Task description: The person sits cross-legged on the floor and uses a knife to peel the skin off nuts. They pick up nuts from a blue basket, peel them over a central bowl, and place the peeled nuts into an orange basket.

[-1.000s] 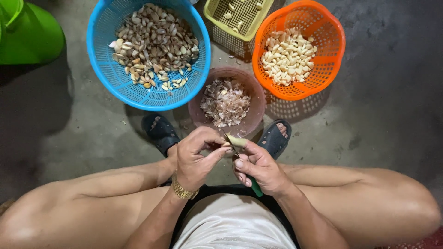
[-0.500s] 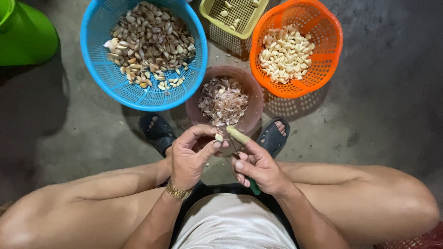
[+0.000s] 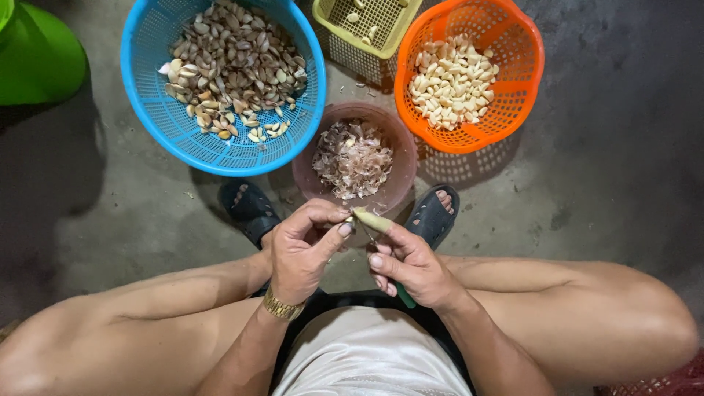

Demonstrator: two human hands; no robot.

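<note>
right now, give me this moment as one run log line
left hand: pinching garlic clove | right hand: holding knife at clove | below: brown bowl of skins | blue basket: unpeeled | orange basket: peeled

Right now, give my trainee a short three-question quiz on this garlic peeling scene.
1. True or false: the orange basket holds peeled cloves.
2. Which container sits nearest the hands: A blue basket, B brown bowl, C yellow basket?
3. Fill in: the right hand holds a small ____ with a green handle.

Key: 1 true; 2 B; 3 knife, its tip meeting the left hand fingers.
</note>
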